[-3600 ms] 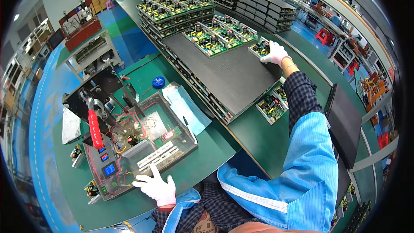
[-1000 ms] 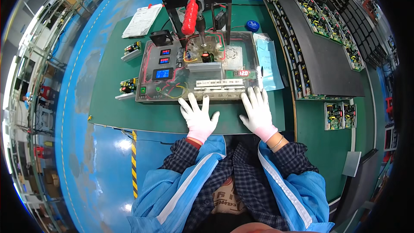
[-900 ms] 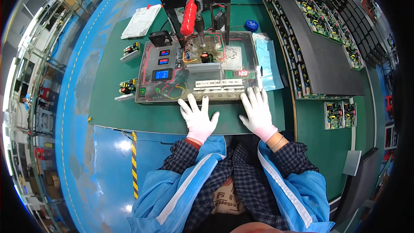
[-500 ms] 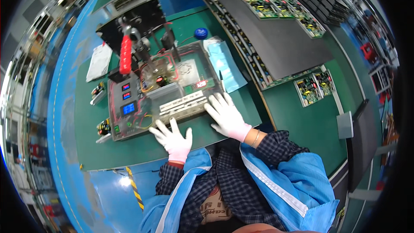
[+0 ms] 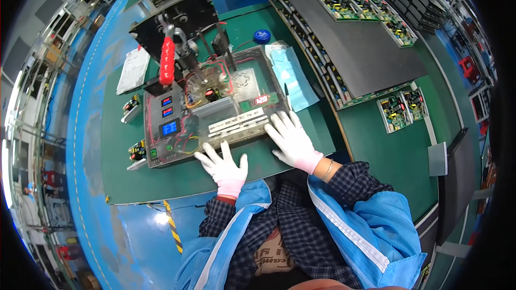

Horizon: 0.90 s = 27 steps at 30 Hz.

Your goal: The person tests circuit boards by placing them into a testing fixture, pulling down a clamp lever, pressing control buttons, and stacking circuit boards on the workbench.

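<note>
Both my hands wear white gloves and lie spread at the near side of a clear-topped electrical test fixture [image 5: 188,123]. My left hand [image 5: 224,171] has its fingertips at the front edge, nothing in it. Flat near the right front corner rests my right hand [image 5: 293,142], also holding nothing. On the fixture, a toggle clamp with a red handle [image 5: 167,62] stands over a circuit board with a metal heat sink [image 5: 214,107]. Small displays [image 5: 170,128] glow on its left panel, and a red digit readout [image 5: 261,100] is lit near my right hand.
Two small circuit boards, one upper [image 5: 131,108] and one lower [image 5: 137,153], sit left of the fixture. A pen [image 5: 287,96] and blue sheet [image 5: 294,78] lie to the right. Beyond are a blue round lid [image 5: 262,36], a black tray [image 5: 349,37] and more boards [image 5: 395,113].
The whole view has shifted, so the bench and fixture appear slightly further right and higher. Both hands keep their places at the fixture's front, still spread.
</note>
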Available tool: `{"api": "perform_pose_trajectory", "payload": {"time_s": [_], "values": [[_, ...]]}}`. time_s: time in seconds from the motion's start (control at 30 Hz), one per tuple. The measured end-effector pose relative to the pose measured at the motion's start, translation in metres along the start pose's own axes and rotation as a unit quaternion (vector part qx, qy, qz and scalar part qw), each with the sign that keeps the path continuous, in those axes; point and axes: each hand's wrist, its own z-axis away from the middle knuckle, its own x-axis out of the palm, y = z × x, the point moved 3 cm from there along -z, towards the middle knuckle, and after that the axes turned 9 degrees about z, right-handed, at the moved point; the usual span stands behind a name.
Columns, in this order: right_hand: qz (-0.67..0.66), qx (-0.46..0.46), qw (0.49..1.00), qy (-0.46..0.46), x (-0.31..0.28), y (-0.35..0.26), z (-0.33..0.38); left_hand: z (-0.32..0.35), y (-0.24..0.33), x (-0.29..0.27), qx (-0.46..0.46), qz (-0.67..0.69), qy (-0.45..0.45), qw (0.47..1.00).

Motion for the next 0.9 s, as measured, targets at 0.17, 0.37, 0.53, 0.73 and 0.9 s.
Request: {"api": "perform_pose_trajectory", "payload": {"time_s": [0.17, 0.37, 0.53, 0.73, 0.9], "values": [[0.01, -0.001, 1.0, -0.006, 0.001, -0.003, -0.001, -0.001, 0.0, -0.003, -0.008, -0.005, -0.013, 1.0], [0.018, 0.004, 1.0, -0.021, 0.002, -0.006, -0.002, -0.001, 0.001, -0.006, 0.003, 0.009, 0.015, 1.0], [0.011, 0.01, 0.999, -0.031, 0.004, -0.008, -0.003, -0.002, -0.001, -0.007, 0.013, 0.034, 0.029, 0.999], [0.021, 0.004, 0.998, -0.057, 0.009, -0.016, -0.004, 0.0, -0.006, -0.004, -0.014, 0.057, 0.001, 0.998], [0.077, -0.004, 0.996, -0.055, 0.015, -0.02, 0.0, -0.001, -0.009, -0.005, -0.005, 0.098, 0.062, 0.993]]}}
